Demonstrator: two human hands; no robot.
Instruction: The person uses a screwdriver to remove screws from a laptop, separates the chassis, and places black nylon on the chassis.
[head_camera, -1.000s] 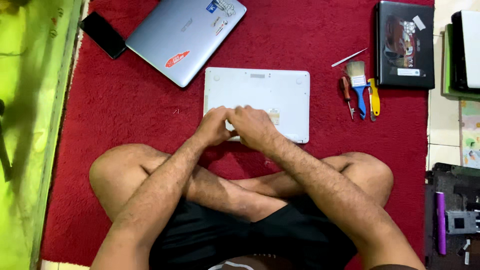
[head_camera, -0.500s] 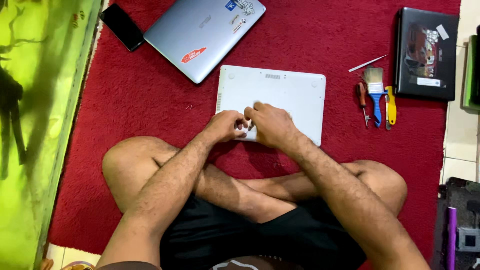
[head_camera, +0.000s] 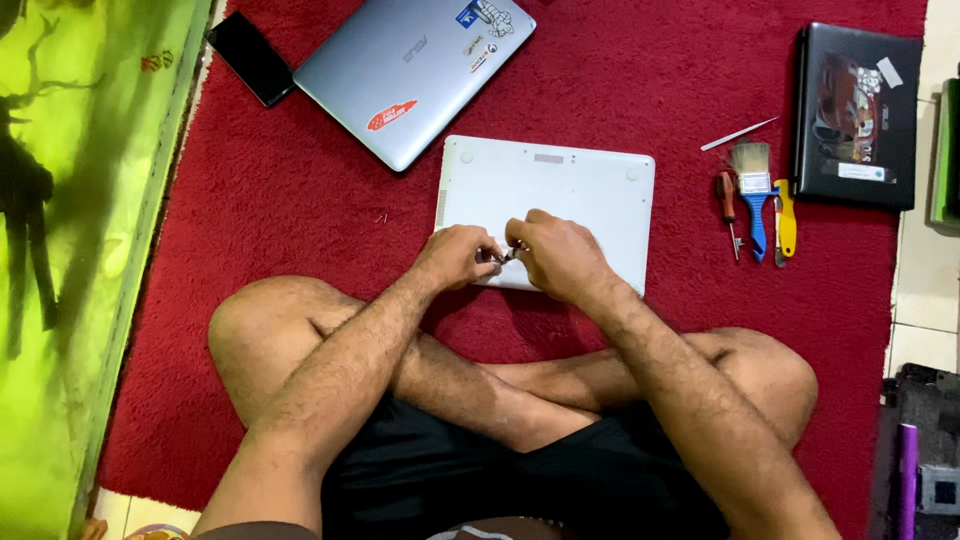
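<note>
White laptop: lies closed and underside up on the red carpet, straight ahead of the seated person's crossed legs; its near edge is partly covered by both hands. Vent slots show along its left side, round feet at the far corners.

Small dark tool or part: pinched between the two hands above the laptop's near edge; too small to tell what it is.

Left hand: fingers curled in, tips drawn together at the small item, resting on the laptop's near left part.

Right hand: fingers curled likewise, tips meeting those of the left hand at the same item; which hand bears it cannot be told.

Silver laptop: closed, stickers on the lid, lying askew just beyond the white one's far left corner.

Black phone: face down, just beside the silver laptop's left end, at the carpet's edge.

Tool group, right of the white laptop: red-handled screwdriver, blue-handled brush, yellow-handled tool, side by side; thin white tweezers above them.

Black laptop: closed, stickered, farther right.

Green mat: along the carpet's left edge.
</note>
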